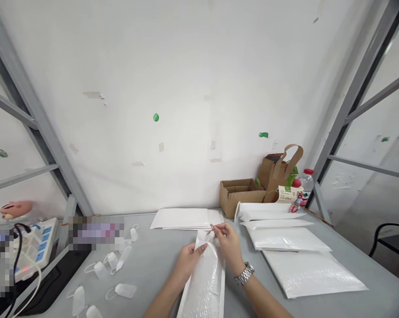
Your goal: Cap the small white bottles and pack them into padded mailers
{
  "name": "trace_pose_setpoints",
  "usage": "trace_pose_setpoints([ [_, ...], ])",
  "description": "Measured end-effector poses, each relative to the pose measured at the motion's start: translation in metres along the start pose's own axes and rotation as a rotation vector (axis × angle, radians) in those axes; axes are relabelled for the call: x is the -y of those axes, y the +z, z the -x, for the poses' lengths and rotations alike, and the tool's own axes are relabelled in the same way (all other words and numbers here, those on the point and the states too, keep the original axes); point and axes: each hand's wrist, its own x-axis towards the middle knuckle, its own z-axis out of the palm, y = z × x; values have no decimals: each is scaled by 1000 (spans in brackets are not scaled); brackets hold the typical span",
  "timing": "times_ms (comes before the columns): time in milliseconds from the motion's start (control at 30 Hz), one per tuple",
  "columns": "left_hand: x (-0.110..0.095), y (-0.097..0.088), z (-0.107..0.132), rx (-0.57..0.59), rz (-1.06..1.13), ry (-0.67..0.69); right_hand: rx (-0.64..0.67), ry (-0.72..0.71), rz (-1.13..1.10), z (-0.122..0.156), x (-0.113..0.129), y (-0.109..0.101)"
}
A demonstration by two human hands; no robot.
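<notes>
A long white padded bubble mailer [207,282] lies in front of me, its far end between my two hands. My left hand [188,260] is closed on its left edge, with the thumb lying on top near the opening. At the mailer's far end my right hand [228,243], with a metal watch on the wrist, pinches the flap area with thumb and forefinger. Whether the fingertips hold the flap itself or a thin strip on it is too small to tell. Just beyond lies a flat stack of white mailers [182,218].
Filled white mailers [313,269] lie in an overlapping row at right. Behind them stand an open cardboard box [241,194], a brown paper bag [274,174] and a bottle [307,181]. Several small white bottles with loops [125,290] are scattered at left, near a power strip [42,249].
</notes>
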Motion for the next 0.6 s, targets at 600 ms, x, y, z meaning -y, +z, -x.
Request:
trace_pose_setpoints([
  [600,13,-9,-7,-190,15,150,349,-87,396,21,-14,22],
])
